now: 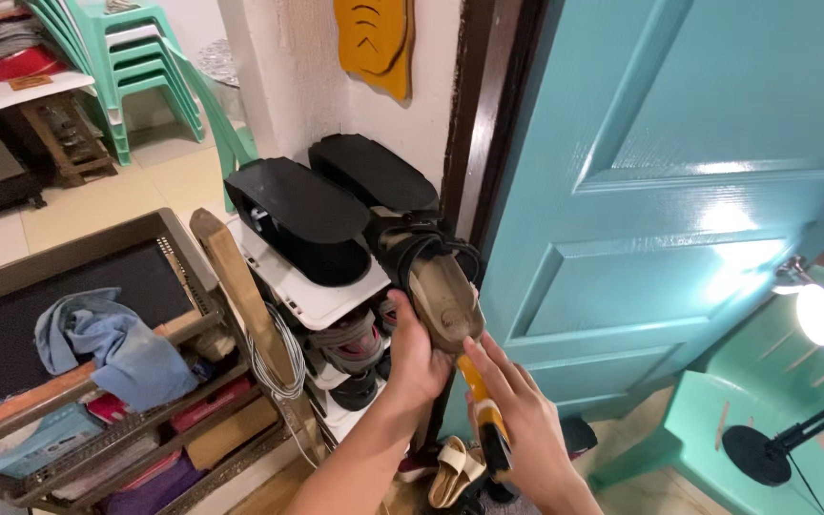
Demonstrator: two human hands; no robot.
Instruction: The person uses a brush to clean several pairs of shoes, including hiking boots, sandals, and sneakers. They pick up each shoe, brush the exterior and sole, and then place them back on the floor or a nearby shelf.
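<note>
The door [679, 191] is teal. The sandal [436, 286] is tan with black straps. The cloth [112, 343] is blue.

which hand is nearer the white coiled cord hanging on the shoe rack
Left. The left hand grips the heel of the tan sandal, just right of the white coiled cord. The right hand, holding a yellow-handled tool, sits farther right.

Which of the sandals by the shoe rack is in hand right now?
The tan sandal with black straps, gripped at its heel by the left hand. The black pair rests untouched on the white rack's top shelf.
</note>
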